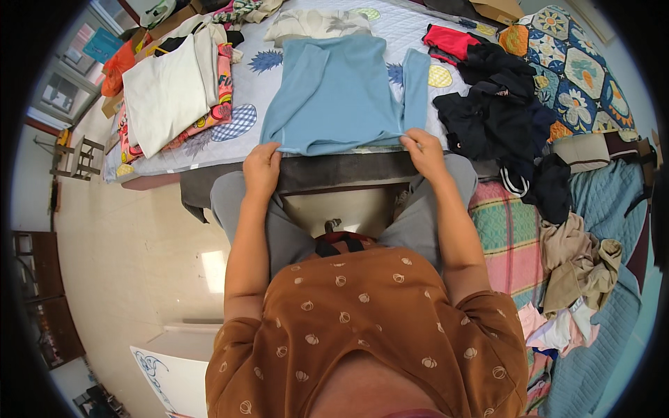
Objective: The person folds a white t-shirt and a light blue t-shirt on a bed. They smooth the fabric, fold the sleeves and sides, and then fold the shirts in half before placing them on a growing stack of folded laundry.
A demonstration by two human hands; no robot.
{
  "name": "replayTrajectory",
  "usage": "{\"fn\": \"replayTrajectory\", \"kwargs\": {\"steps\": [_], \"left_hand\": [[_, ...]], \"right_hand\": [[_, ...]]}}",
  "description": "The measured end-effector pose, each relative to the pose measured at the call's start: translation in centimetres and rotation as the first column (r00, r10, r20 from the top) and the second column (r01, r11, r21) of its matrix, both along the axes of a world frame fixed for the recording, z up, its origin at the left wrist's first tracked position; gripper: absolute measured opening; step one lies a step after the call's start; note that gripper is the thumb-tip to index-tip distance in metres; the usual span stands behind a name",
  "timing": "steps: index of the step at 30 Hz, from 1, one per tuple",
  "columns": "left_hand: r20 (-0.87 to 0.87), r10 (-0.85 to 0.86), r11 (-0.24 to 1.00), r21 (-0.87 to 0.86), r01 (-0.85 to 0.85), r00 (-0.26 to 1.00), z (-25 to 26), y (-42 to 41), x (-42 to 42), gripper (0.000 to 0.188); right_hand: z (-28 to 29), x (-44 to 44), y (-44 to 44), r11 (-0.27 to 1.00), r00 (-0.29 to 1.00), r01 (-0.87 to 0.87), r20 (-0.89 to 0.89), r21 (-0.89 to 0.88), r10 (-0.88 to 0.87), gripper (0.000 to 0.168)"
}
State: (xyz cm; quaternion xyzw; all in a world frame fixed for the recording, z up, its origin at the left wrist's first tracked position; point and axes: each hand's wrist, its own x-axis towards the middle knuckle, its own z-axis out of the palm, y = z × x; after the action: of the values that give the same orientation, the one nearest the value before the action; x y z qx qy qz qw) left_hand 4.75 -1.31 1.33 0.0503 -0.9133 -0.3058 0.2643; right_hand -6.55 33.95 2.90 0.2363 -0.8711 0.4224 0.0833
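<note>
A light blue long-sleeved top (pixel 345 94) lies spread before me on a quilted cover (pixel 251 94) printed with pineapples, its hem towards me. My left hand (pixel 262 170) pinches the hem's left corner between thumb and fingers. At the right corner of the hem, my right hand (pixel 426 154) grips the fabric the same way. The left sleeve lies folded over the body of the top, while the right sleeve (pixel 415 89) stretches along its side. Between my hands the hem sags slightly open. Beyond the collar sits a folded pale garment with a grey leaf print (pixel 319 25).
Folded white clothes (pixel 164 94) lie on a pink printed fabric (pixel 226 83) at left. Dark clothes (pixel 486 109) and a red garment (pixel 452 42) are heaped at right, near a patterned cushion (pixel 575 68). Khaki trousers (pixel 580 261) rest on the sofa side. A small wooden stool (pixel 78 159) stands far left.
</note>
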Motion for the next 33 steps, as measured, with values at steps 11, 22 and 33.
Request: {"fn": "replayTrajectory", "kwargs": {"steps": [11,22,33], "left_hand": [[-0.454,0.027,0.999,0.027,-0.017,0.890,15.0,1.4,-2.4,0.011],[-0.516,-0.466,0.380,0.617,0.689,0.719,27.1,9.9,-7.8,0.023],[-0.246,0.041,-0.052,0.967,0.248,0.968,8.2,2.5,-7.0,0.023]], "right_hand": [[14.0,-4.6,-1.1,0.872,0.754,0.167,-0.510,-0.461,-0.414,0.013],[33.5,-20.8,0.9,0.766,0.513,0.099,-0.627,-0.635,-0.586,0.029],[14.6,-27.9,-25.9,0.998,0.900,-0.049,-0.435,-0.031,0.031,0.039]]}}
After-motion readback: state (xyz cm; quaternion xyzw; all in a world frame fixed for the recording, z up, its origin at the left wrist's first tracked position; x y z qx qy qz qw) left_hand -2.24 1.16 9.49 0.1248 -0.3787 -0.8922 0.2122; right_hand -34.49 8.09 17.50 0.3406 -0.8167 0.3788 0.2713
